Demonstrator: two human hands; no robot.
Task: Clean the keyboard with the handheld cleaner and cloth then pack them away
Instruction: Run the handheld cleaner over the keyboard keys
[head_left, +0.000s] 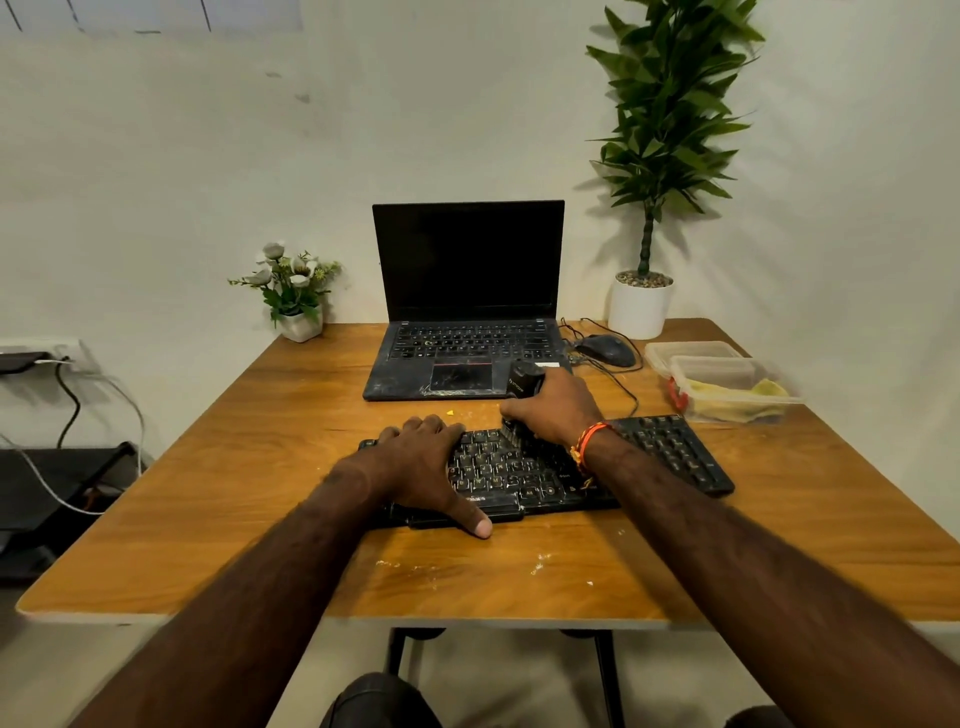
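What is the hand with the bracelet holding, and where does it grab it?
The right hand grips the black handheld cleaner around its middle, brush end down on the keyboard. The left hand holds nothing; it rests flat on the keyboard.

The counter (218, 467) is glossy grained wood flecked with pale crumbs, the keyboard (519, 470) matt black plastic and dusty, the 2 boxes (727, 382) clear plastic, holding yellow cloth (763, 395).

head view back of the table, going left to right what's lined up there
flower pot → laptop → mouse → tall plant's white pot → plastic containers
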